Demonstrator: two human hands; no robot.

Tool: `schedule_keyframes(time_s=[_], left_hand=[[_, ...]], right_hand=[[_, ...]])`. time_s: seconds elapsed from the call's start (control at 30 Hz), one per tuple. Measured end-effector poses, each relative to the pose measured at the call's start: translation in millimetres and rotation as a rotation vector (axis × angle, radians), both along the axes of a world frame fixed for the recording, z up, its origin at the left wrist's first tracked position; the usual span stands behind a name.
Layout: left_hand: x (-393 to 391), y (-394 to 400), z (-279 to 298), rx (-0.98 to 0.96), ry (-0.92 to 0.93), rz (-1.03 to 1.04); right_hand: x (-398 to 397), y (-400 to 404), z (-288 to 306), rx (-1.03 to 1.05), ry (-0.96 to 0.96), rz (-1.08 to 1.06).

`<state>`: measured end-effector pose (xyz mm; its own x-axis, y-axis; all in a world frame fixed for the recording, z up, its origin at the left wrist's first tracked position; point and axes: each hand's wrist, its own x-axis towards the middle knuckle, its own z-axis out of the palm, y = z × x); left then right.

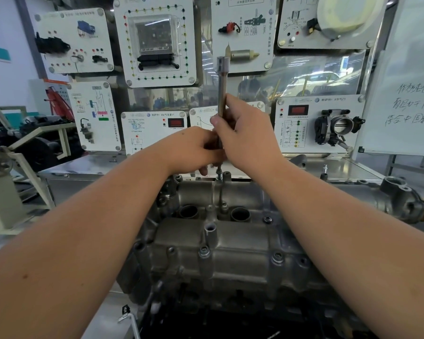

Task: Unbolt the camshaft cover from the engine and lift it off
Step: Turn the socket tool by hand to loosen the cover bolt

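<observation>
Automotive training workshop. Engine (230,241) sitting on metal surface (353,167); demonstration panels (157,40) carrying mounted car parts, wiring diagrams, test sockets standing along far side; throttle body (338,127) showing on far-right panel; handwritten whiteboard (406,94) leaning at right; more machinery (22,140) sitting at left.

camshaft cover (230,243): dull grey cast metal, darker grime in the recesses
extension bar (222,94): bright silver steel
cover bolts (204,251): silver heads (dark centres)
display panels (157,40): white boards, rows of green, yellow and red dots
readouts (298,110): red on black
whiteboard (406,99): white, black handwriting
bench frame (17,165): cream paint
</observation>
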<state>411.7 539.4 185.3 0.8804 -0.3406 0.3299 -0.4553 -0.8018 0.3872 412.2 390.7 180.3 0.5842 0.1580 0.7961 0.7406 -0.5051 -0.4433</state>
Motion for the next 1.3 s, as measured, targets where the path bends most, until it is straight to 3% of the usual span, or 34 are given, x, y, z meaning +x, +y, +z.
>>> schedule_keyframes(time_s=[0.57, 1.3], left_hand=[[-1.7, -0.5, 1.4, 0.018, 0.013, -0.018], [-1.0, -0.1, 0.6, -0.008, -0.019, -0.010]], right_hand=[[-3.7, 1.1, 1.3, 0.016, 0.073, 0.065], [-2.5, 3.0, -0.9, 0.026, -0.021, -0.013]])
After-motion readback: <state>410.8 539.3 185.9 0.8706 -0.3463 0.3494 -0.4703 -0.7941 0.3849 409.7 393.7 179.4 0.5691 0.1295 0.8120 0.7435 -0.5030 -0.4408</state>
